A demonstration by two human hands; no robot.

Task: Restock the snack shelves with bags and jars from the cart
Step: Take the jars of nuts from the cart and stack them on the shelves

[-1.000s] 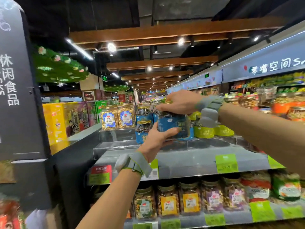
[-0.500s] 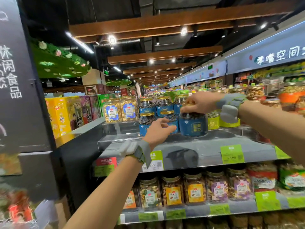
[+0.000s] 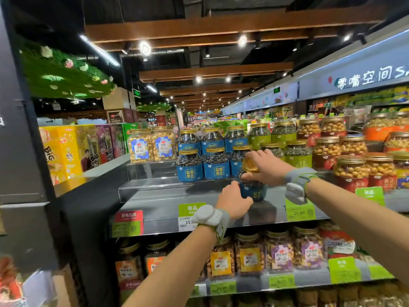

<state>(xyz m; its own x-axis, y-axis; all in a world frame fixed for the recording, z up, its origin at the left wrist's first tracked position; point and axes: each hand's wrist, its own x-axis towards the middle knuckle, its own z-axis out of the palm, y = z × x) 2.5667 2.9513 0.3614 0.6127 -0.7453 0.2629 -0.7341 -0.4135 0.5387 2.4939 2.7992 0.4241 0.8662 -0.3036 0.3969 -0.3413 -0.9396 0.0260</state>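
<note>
A blue-labelled jar (image 3: 254, 191) with a gold lid stands on the grey top shelf (image 3: 159, 209), in front of the stepped rows of matching blue jars (image 3: 199, 165). My right hand (image 3: 265, 167) grips it from above around the lid. My left hand (image 3: 233, 201) is curled against its lower left side. Both wrists wear grey bands with white pods.
Clear acrylic risers (image 3: 152, 185) stand bare to the left of the blue jars. Green-labelled jars (image 3: 296, 156) and red-labelled nut jars (image 3: 354, 169) fill the right. Lower shelves hold more jars (image 3: 250, 255). A dark pillar (image 3: 20, 151) and colourful boxes (image 3: 66, 151) lie left.
The jar came down from in front of the stacked rows to the front part of the shelf. My left hand moved back onto its lower side. The view tilted slightly.
</note>
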